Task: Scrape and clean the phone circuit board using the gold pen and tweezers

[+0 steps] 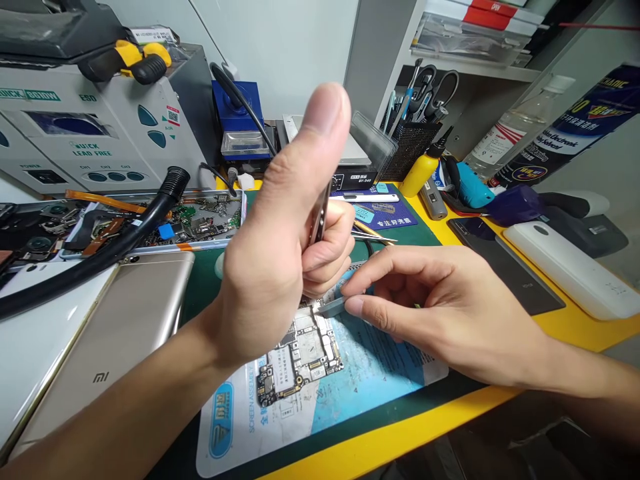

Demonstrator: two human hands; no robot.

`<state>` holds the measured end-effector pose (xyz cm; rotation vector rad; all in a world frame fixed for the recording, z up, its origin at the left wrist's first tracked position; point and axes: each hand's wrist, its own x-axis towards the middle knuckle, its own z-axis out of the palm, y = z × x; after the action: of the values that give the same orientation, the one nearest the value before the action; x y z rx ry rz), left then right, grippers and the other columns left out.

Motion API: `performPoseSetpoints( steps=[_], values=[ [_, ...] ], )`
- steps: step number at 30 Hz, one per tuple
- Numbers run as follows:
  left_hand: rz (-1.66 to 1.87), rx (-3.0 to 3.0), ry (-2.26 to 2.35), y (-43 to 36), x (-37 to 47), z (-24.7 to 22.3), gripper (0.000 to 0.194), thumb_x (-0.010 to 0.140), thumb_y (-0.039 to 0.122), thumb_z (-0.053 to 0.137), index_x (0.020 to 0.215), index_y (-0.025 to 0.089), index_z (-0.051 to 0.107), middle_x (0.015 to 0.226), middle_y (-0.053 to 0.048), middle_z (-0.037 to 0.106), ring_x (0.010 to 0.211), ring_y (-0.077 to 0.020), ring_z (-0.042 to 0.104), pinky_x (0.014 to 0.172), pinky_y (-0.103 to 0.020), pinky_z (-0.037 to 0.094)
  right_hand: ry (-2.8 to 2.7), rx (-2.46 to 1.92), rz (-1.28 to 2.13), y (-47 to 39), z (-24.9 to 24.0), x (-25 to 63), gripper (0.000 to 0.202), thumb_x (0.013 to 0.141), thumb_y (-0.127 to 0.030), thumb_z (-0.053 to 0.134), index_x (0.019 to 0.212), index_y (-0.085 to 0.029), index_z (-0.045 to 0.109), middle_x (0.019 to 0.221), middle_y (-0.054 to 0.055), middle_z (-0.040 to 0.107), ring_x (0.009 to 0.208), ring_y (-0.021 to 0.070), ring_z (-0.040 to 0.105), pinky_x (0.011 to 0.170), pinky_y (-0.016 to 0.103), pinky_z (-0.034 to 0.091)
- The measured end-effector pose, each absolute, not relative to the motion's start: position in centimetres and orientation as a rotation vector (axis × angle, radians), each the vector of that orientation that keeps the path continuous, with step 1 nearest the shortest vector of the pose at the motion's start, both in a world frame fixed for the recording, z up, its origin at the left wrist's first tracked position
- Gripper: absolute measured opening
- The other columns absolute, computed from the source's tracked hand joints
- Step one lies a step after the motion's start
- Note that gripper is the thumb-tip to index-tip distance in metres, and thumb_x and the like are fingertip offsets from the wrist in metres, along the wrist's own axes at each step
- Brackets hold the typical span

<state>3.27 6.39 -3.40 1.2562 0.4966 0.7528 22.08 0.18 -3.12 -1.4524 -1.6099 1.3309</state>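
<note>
Green-and-silver phone circuit board (300,360), studded with small metal shields, is lying flat on a white-and-blue printed card (350,387), which is resting on a dark green mat (205,287) near the front of the yellow tabletop (575,320). The board's upper end is being worked on by both hands.

The left hand (280,260) is being held upright over the board with the thumb raised. Its grip is closed around slim metal tweezers (320,217), which are being pointed down toward the board's top edge; the tips are hidden behind the fingers.

The right hand (450,313) is reaching in from the right. Its grip is pinched, thumb and forefinger closed on a small grey metal piece (333,306) that is being held just at the board's upper right corner. Whether the piece is touching the board cannot be told.

A gold phone back cover (120,327) is lying to the left of the mat, crossed by a black ribbed hose (100,250). A grey rework station (100,120) is standing behind it. A flat black phone (505,263) and a white oblong case (570,267) are lying to the right, well apart from the board. A black mesh tool holder (415,143) is standing at the back.
</note>
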Motion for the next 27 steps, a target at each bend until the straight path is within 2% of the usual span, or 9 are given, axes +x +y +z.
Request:
performPoseSetpoints(
  steps=[3,6,12,15,20,27],
  values=[
    [0.749,1.254,0.486,6.1,3.4,-3.1,0.070,0.098,0.077,0.037,0.055,0.023,0.040,0.052,0.004,0.025,0.046,-0.0092,0.034,0.049,-0.028,0.032,-1.608,-1.458,1.328,0.1,-3.1,22.0,0.009,0.083,-0.020,0.084,0.089,-0.016,0.079,0.055,-0.003,0.054,0.050,0.0091,0.040,0.043,0.022,0.030],
    [0.834,1.207,0.590,5.7,4.0,-2.7,0.073,0.102,0.074,0.025,0.052,0.023,0.039,0.051,0.003,0.022,0.043,-0.0091,0.031,0.047,-0.029,0.028,-1.611,-1.446,1.324,0.1,-3.1,22.0,0.007,0.084,-0.020,0.082,0.088,-0.015,0.079,0.056,-0.004,0.054,0.050,0.0082,0.040,0.043,0.021,0.030],
    [0.874,1.205,0.639,5.3,4.8,-2.4,0.072,0.100,0.074,0.025,0.050,0.024,0.021,0.045,0.003,0.016,0.038,-0.0080,0.021,0.043,-0.030,0.020,-1.624,-1.424,1.297,0.2,-3.3,22.1,0.014,0.087,-0.028,0.079,0.089,-0.014,0.078,0.054,-0.004,0.053,0.047,0.0077,0.039,0.041,0.020,0.029],
    [0.862,1.181,0.620,5.4,4.7,-2.5,0.074,0.099,0.078,0.027,0.050,0.023,0.021,0.044,0.004,0.015,0.039,-0.0074,0.018,0.044,-0.030,0.017,-1.615,-1.434,1.294,0.2,-3.4,22.1,0.012,0.085,-0.025,0.082,0.088,-0.014,0.079,0.053,-0.004,0.053,0.047,0.0071,0.040,0.041,0.018,0.029],
    [0.835,1.140,0.585,5.6,4.6,-2.6,0.074,0.100,0.076,0.025,0.048,0.023,0.024,0.043,0.003,0.017,0.039,-0.0075,0.019,0.044,-0.029,0.017,-1.567,-1.413,1.303,0.3,-3.6,22.1,0.013,0.081,-0.023,0.088,0.087,-0.015,0.079,0.051,-0.006,0.053,0.046,0.0052,0.039,0.039,0.015,0.028],
    [0.883,1.157,0.463,5.7,4.5,-3.4,0.082,0.089,0.092,0.032,0.048,0.022,0.025,0.042,0.003,0.015,0.037,-0.0051,0.019,0.040,-0.027,0.013,-1.517,-1.391,1.327,0.3,-3.3,22.1,0.013,0.082,-0.019,0.088,0.086,-0.016,0.077,0.047,-0.008,0.055,0.037,0.0034,0.041,0.032,0.012,0.030]
  ],
)
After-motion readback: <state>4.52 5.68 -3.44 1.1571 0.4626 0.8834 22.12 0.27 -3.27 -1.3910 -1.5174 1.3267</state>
